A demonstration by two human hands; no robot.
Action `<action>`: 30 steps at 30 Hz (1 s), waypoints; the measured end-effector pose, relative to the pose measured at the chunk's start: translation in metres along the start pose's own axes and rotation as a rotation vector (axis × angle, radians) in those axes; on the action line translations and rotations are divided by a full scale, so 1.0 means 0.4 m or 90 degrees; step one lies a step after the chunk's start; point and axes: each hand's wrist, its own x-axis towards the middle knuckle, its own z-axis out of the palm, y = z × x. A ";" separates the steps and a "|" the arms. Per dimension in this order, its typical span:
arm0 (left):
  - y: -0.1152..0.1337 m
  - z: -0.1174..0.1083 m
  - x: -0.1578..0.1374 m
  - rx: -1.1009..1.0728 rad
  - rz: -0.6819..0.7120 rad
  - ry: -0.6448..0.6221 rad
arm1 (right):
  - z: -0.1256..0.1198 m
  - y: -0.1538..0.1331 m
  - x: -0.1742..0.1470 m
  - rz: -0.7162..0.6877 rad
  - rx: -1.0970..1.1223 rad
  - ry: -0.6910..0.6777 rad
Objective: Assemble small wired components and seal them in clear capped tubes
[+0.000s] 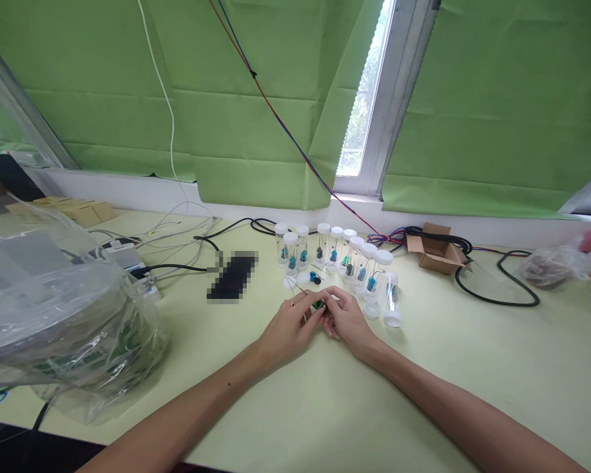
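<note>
At table [325, 407] centre, left hand [289, 328] and right hand [349, 320] held green part [318, 304], fingers narrowed around it. Beyond, capped bottles [337, 242] with parts [372, 283] inside appeared finished; loose blue part [314, 276] lay outside, apparently pending.

Green blinds [103, 125]; daylit window strip [359, 131]; pale table [345, 414]
</note>
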 end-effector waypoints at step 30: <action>-0.004 -0.008 0.004 0.054 0.061 0.067 | -0.012 0.004 0.007 0.011 0.064 -0.025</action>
